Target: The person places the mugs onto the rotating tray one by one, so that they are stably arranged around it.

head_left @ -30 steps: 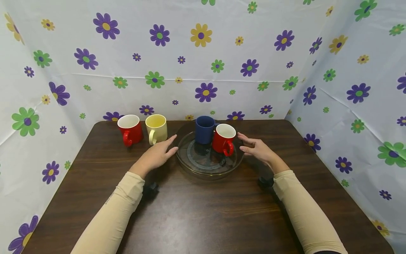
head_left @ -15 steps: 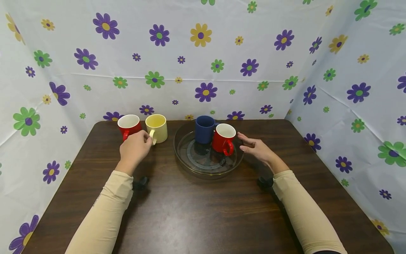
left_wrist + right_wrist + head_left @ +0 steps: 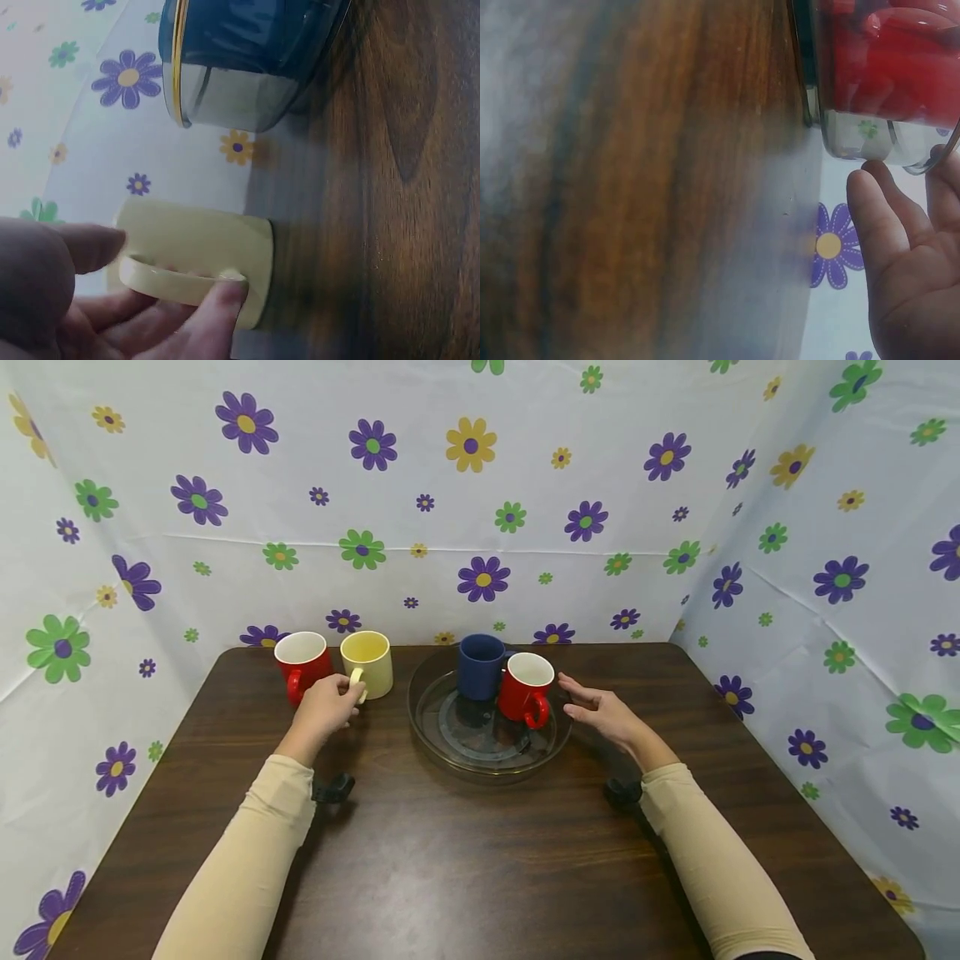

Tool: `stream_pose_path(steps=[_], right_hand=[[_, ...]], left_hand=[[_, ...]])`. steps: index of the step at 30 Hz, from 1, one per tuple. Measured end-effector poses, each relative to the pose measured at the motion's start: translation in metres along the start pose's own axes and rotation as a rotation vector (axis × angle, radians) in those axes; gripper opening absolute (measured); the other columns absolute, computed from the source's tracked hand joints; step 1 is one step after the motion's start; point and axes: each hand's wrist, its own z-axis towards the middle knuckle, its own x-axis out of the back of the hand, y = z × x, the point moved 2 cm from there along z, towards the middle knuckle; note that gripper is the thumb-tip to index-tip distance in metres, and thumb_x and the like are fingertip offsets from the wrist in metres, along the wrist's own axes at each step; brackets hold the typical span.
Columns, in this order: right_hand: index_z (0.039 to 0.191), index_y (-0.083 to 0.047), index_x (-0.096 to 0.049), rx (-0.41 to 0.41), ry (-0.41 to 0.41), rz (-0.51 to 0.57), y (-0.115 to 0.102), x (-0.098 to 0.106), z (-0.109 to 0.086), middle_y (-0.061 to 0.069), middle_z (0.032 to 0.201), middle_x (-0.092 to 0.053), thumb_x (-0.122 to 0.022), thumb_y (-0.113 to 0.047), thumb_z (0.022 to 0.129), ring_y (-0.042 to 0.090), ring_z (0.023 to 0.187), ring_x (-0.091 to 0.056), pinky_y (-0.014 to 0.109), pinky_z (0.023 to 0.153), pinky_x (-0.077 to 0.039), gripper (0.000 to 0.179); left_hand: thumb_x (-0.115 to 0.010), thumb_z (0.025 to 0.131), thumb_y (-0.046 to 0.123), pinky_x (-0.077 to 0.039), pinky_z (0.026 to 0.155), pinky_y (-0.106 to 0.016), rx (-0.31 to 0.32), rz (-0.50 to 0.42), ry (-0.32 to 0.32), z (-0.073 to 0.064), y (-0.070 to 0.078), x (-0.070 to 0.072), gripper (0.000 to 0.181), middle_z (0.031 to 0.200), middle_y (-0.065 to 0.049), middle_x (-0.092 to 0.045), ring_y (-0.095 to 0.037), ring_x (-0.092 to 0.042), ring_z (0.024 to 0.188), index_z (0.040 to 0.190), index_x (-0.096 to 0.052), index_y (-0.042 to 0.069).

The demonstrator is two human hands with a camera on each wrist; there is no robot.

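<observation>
My left hand (image 3: 324,708) is at the handle of a pale yellow mug (image 3: 376,664). In the left wrist view, its fingers (image 3: 223,300) curl in behind the mug's handle (image 3: 180,283), with the thumb near the handle's upper end. A round clear glass dish (image 3: 491,768) stands in the middle, bearing a dark blue mug (image 3: 480,668) and a red mug (image 3: 517,697) with a white inside. My right hand (image 3: 611,718) lies along the dish's right side, fingers extended, fingertips right at the glass in the right wrist view.
A second red mug (image 3: 300,656) stands at the back left, beside the yellow mug, partly behind my left hand. The dark wooden table (image 3: 480,868) ends at a white flowered cloth (image 3: 420,527) behind and on both sides.
My left hand has left the dish's left side, moved left, and taken the yellow mug's handle. My right hand stays beside the dish. The mugs stand where they were.
</observation>
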Motion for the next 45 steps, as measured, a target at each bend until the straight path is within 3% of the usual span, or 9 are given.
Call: stream_pose_path(steps=[4, 12, 20, 25, 29, 35, 45], right_hand=[[0.156, -0.012, -0.041, -0.003, 0.011, 0.007, 0.0, 0.001, 0.0, -0.003, 0.166, -0.026, -0.06, -0.013, 0.103, 0.036, 0.152, -0.023, 0.061, 0.12, -0.018, 0.056], [0.156, -0.012, -0.04, 0.017, 0.002, 0.029, 0.0, 0.001, 0.0, -0.002, 0.166, -0.026, -0.062, -0.022, 0.103, 0.037, 0.152, -0.022, 0.059, 0.12, -0.019, 0.059], [0.157, -0.011, -0.039, 0.02, 0.005, 0.025, 0.003, -0.001, -0.002, 0.001, 0.166, -0.025, -0.061, -0.019, 0.104, 0.039, 0.151, -0.023, 0.06, 0.119, -0.022, 0.058], [0.157, -0.012, -0.04, 0.029, 0.003, 0.028, 0.003, 0.0, -0.002, 0.0, 0.166, -0.026, -0.062, -0.024, 0.103, 0.038, 0.152, -0.023, 0.06, 0.119, -0.021, 0.059], [0.156, -0.012, -0.04, 0.017, 0.0, 0.041, -0.002, -0.002, -0.002, -0.001, 0.166, -0.027, -0.06, -0.018, 0.104, 0.036, 0.152, -0.023, 0.059, 0.12, -0.02, 0.057], [0.156, -0.012, -0.041, 0.018, 0.005, 0.028, 0.002, -0.001, -0.001, 0.0, 0.166, -0.026, -0.058, -0.012, 0.104, 0.038, 0.152, -0.023, 0.06, 0.12, -0.019, 0.055], [0.157, -0.014, -0.04, 0.003, 0.0, 0.045, 0.0, -0.002, -0.002, -0.001, 0.166, -0.026, -0.058, -0.013, 0.104, 0.035, 0.152, -0.023, 0.061, 0.12, -0.018, 0.055]], left_hand=[[-0.039, 0.11, 0.042, -0.058, 0.091, -0.042, 0.046, -0.254, -0.11, 0.011, -0.006, -0.006, 0.058, 0.14, -0.028, -0.055, -0.04, -0.061, 0.122, 0.141, -0.047, -0.006], [-0.026, 0.11, 0.05, -0.059, 0.087, -0.035, 0.121, -0.417, -0.137, 0.021, -0.011, -0.01, 0.065, 0.138, -0.026, -0.053, -0.036, -0.06, 0.122, 0.137, -0.048, -0.005], [-0.029, 0.11, 0.048, -0.059, 0.085, -0.032, 0.155, -0.415, -0.135, 0.025, -0.011, -0.01, 0.055, 0.11, -0.013, -0.058, -0.027, -0.064, 0.106, 0.119, -0.051, -0.002], [-0.033, 0.11, 0.046, -0.057, 0.083, -0.025, 0.159, -0.423, -0.11, 0.027, -0.012, -0.009, 0.049, 0.101, -0.008, -0.059, -0.021, -0.065, 0.096, 0.11, -0.053, 0.001], [-0.036, 0.11, 0.044, -0.057, 0.085, -0.025, 0.156, -0.463, -0.081, 0.027, -0.014, -0.008, 0.044, 0.095, -0.006, -0.059, -0.019, -0.064, 0.091, 0.101, -0.053, 0.005], [-0.036, 0.11, 0.041, -0.058, 0.088, -0.03, 0.135, -0.479, -0.041, 0.025, -0.013, -0.01, 0.043, 0.091, -0.007, -0.057, -0.018, -0.064, 0.086, 0.098, -0.052, 0.003], [-0.037, 0.111, 0.037, -0.059, 0.08, -0.026, 0.117, -0.477, -0.009, 0.023, -0.016, -0.009, 0.041, 0.084, -0.005, -0.059, -0.017, -0.065, 0.079, 0.096, -0.052, 0.002]])
